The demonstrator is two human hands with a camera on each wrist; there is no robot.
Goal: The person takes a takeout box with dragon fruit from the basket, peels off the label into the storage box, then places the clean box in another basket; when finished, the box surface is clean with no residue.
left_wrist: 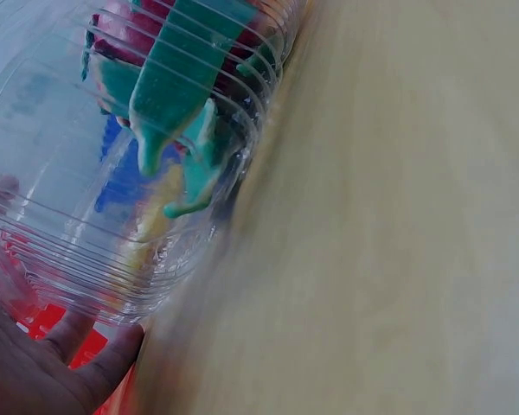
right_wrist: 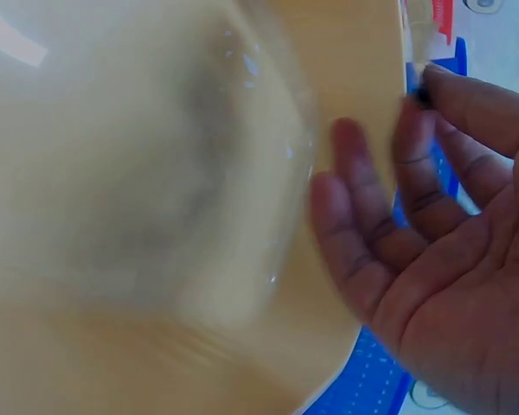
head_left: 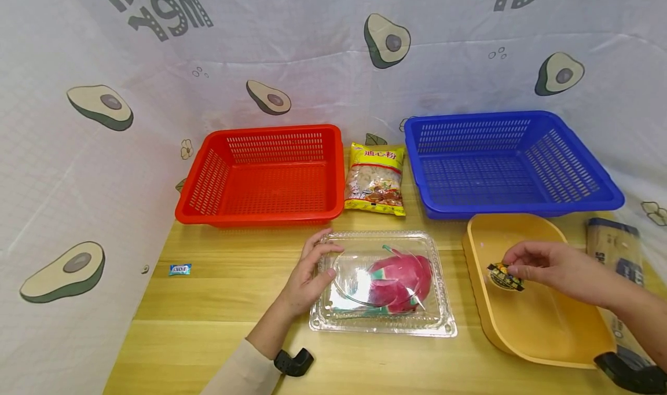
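Note:
A clear plastic clamshell box (head_left: pixel 385 322) lies on the wooden table with a pink and green dragon fruit (head_left: pixel 403 279) inside. My left hand (head_left: pixel 308 276) rests against its left side, thumb over the lid's edge; in the left wrist view, fingers of this left hand (left_wrist: pixel 69 363) show past the ribbed end of the box. Over the yellow basin (head_left: pixel 552 331), my right hand (head_left: pixel 557 270) pinches a black-and-gold label (head_left: pixel 504 278) between thumb and index finger. The other fingers of the right hand (right_wrist: pixel 450 216) curve loosely.
Behind stand a red basket (head_left: pixel 276 218) and a blue basket (head_left: pixel 521 207), with a yellow pasta bag (head_left: pixel 374 180) between them. A small blue wrapped sweet (head_left: pixel 180 269) lies at left. Brown packages (head_left: pixel 615 247) lie right of the basin. A printed curtain (head_left: pixel 323 53) hangs behind.

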